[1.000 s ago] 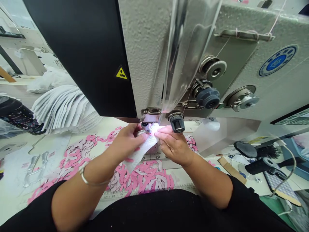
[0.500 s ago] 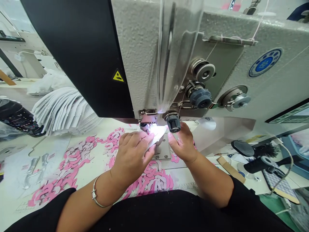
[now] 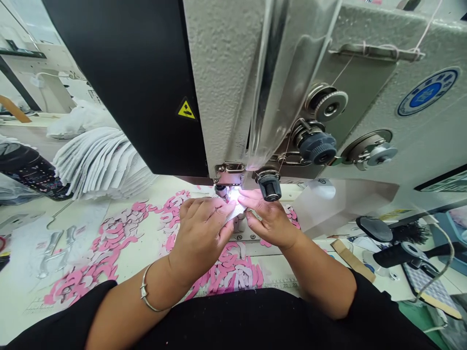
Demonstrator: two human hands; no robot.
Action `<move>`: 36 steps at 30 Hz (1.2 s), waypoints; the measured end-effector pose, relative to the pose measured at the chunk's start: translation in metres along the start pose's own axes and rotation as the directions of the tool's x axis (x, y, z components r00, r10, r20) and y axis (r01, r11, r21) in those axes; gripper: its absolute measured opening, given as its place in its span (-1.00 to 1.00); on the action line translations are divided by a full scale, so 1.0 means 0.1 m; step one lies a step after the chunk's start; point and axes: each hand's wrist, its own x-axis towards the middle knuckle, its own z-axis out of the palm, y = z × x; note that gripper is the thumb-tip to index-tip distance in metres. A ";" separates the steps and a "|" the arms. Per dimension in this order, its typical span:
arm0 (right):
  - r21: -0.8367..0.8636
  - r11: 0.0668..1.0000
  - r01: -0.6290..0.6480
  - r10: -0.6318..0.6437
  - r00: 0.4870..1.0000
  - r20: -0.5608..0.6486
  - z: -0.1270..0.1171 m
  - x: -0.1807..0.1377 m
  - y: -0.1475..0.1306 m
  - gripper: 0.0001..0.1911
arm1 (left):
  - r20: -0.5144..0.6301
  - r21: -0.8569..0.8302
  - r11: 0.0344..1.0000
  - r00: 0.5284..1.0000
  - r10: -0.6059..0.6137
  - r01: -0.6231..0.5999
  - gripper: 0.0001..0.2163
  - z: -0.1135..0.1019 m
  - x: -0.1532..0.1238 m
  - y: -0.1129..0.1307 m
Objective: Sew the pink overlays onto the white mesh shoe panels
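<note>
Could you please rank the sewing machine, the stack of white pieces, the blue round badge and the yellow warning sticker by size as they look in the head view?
Largest to smallest:
1. sewing machine
2. stack of white pieces
3. blue round badge
4. yellow warning sticker

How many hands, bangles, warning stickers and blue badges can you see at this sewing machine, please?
Hands: 2 (left hand, right hand)
Bangle: 1
Warning sticker: 1
Blue badge: 1
Total: 5
</note>
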 end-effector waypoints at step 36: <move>-0.383 0.923 0.038 0.002 0.994 0.105 -0.08 0.03 -0.34 -0.62 | -0.033 -0.141 0.990 0.999 0.002 -0.006 -0.71 0.02 -0.02 -0.10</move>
